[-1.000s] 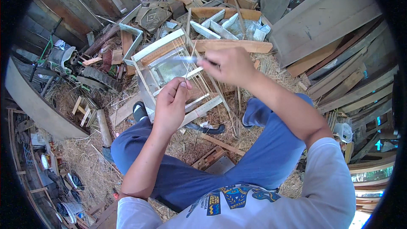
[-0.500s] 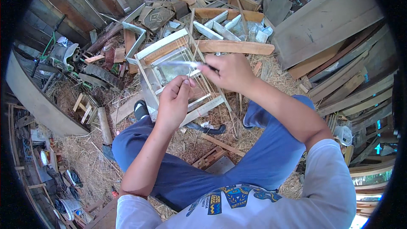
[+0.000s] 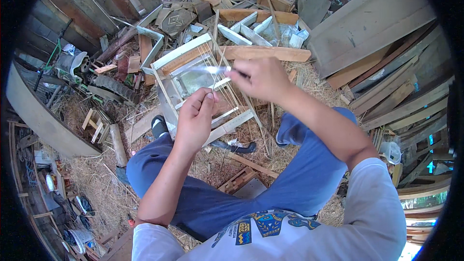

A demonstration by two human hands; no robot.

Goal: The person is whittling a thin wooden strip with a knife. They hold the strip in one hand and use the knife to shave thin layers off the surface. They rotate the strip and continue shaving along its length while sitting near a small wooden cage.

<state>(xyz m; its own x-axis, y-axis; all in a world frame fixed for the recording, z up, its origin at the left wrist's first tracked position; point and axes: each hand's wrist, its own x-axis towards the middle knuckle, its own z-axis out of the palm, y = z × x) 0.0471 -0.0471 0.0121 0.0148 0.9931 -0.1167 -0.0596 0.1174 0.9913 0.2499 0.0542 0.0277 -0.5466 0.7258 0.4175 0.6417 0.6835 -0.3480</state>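
My right hand [image 3: 265, 79] is closed around the handle of a knife, whose bright blade [image 3: 205, 69] points left and is blurred. Just below the blade, my left hand [image 3: 195, 116] pinches a thin wooden stick [image 3: 215, 78] between thumb and fingers. The stick stands nearly upright out of the grip, its upper part close to the blade; whether they touch I cannot tell. Beyond both hands a pale wooden frame [image 3: 181, 52] rests tilted on the ground, with several thin rods [image 3: 205, 57] running along its right side. My hands partly hide the frame.
Scrap boards and a curved plank [image 3: 270, 53] lie beyond the frame. Large panels [image 3: 372, 24] lean at the right. A green-framed wheeled machine [image 3: 72, 65] stands at the left near a curved board [image 3: 43, 111]. Straw covers the ground, with a wooden block [image 3: 239, 180] between my legs.
The knife and my right hand have shifted slightly upward. My left hand has moved a little left and down, and more of the stick shows above its fingers.
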